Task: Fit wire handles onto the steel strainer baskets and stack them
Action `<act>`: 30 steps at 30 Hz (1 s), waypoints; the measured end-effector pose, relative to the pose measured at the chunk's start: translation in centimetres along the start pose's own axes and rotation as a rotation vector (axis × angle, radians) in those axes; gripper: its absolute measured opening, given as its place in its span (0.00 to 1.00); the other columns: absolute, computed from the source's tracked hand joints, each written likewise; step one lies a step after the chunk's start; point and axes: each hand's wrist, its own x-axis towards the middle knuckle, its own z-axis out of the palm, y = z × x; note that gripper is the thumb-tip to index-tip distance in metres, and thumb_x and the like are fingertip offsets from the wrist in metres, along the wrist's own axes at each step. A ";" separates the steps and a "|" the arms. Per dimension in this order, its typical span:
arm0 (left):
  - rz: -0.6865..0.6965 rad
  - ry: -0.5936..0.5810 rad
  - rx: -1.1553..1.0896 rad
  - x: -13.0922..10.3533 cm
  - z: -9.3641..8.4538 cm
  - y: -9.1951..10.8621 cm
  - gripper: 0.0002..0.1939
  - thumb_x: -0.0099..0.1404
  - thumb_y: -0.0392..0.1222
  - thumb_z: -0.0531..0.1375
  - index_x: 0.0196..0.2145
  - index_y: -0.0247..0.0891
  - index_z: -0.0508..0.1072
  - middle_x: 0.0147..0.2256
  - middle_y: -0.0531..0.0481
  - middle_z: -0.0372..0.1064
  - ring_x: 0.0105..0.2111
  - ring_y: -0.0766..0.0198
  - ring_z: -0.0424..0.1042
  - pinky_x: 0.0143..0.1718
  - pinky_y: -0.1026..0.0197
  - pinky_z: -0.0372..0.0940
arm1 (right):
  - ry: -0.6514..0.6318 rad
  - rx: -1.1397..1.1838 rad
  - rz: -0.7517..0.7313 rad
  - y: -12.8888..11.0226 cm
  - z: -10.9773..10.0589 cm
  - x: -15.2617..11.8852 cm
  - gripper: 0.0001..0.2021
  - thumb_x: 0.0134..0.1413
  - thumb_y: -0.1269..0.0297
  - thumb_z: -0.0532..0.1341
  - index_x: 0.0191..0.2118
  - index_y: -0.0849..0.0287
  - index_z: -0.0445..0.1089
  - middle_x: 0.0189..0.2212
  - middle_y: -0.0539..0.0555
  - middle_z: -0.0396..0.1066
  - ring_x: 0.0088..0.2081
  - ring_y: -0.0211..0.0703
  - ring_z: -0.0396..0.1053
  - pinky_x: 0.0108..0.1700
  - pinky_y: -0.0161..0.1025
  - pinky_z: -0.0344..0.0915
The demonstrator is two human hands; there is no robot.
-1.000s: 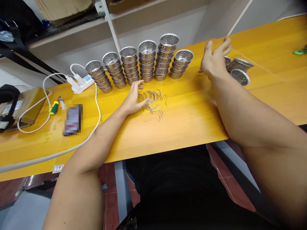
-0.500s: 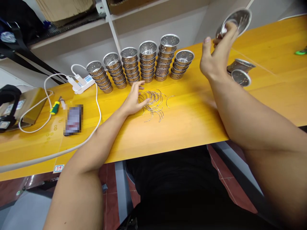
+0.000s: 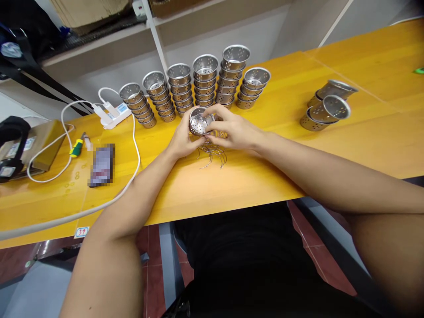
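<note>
A small perforated metal cup [image 3: 198, 122] is held between both hands above the middle of the table, its open mouth turned toward me. My left hand [image 3: 181, 140] wraps around its left side, with the thumb in front and the other fingers mostly hidden behind it. My right hand [image 3: 236, 128] grips the cup's right side, its fingertips at the rim and partly inside. Beneath the hands lies a loose heap of thin curved metal wires [image 3: 215, 154], partly covered by the right hand.
Several stacks of matching cups [image 3: 180, 90] stand in a row behind the hands. More cups [image 3: 327, 110] rest tilted at the right. To the left are a power strip [image 3: 115, 115], a white cable [image 3: 137, 150], a screwdriver [image 3: 76, 148], a blurred-out flat object [image 3: 102, 165] and headphones [image 3: 15, 145].
My right hand has come from the upper right to the middle, bringing a cup to my left hand. The left hand has closed around it from its place by the wires.
</note>
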 end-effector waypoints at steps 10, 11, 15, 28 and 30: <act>-0.032 -0.062 -0.018 0.1 -0.8 1.0 0.52 0.80 0.81 0.69 0.85 0.47 0.62 0.78 0.32 0.74 0.78 0.34 0.80 0.86 0.31 0.75 | -0.075 -0.008 0.207 -0.8 0.7 -0.4 0.28 0.85 0.41 0.69 0.76 0.50 0.81 0.80 0.68 0.68 0.55 0.64 0.85 0.63 0.69 0.89; -0.045 -0.069 -0.013 0.1 -0.8 1.2 0.51 0.81 0.80 0.68 0.84 0.46 0.62 0.78 0.32 0.75 0.78 0.34 0.80 0.86 0.31 0.75 | -0.054 0.004 0.237 -0.9 0.7 -0.4 0.33 0.83 0.38 0.71 0.80 0.48 0.79 0.78 0.68 0.69 0.57 0.67 0.85 0.66 0.71 0.89; -0.150 -0.040 0.027 0.1 -0.8 1.2 0.55 0.81 0.85 0.67 0.85 0.47 0.60 0.79 0.30 0.73 0.82 0.32 0.76 0.88 0.27 0.72 | 0.023 0.070 0.304 -1.4 0.9 -0.1 0.45 0.76 0.26 0.74 0.86 0.45 0.74 0.82 0.68 0.65 0.72 0.81 0.80 0.75 0.78 0.84; -0.074 -0.078 0.098 0.1 -1.3 1.4 0.46 0.82 0.67 0.71 0.85 0.50 0.62 0.77 0.34 0.71 0.79 0.34 0.74 0.86 0.30 0.72 | 0.100 0.210 0.312 -1.3 0.2 0.6 0.35 0.80 0.31 0.72 0.78 0.46 0.81 0.65 0.66 0.78 0.66 0.74 0.79 0.80 0.79 0.76; -0.071 -0.064 0.095 0.1 -1.3 1.3 0.44 0.82 0.66 0.71 0.84 0.49 0.62 0.76 0.34 0.71 0.78 0.35 0.75 0.86 0.30 0.73 | 0.121 0.206 0.314 -0.9 0.3 0.5 0.33 0.80 0.30 0.72 0.75 0.46 0.82 0.64 0.65 0.78 0.63 0.72 0.80 0.78 0.77 0.78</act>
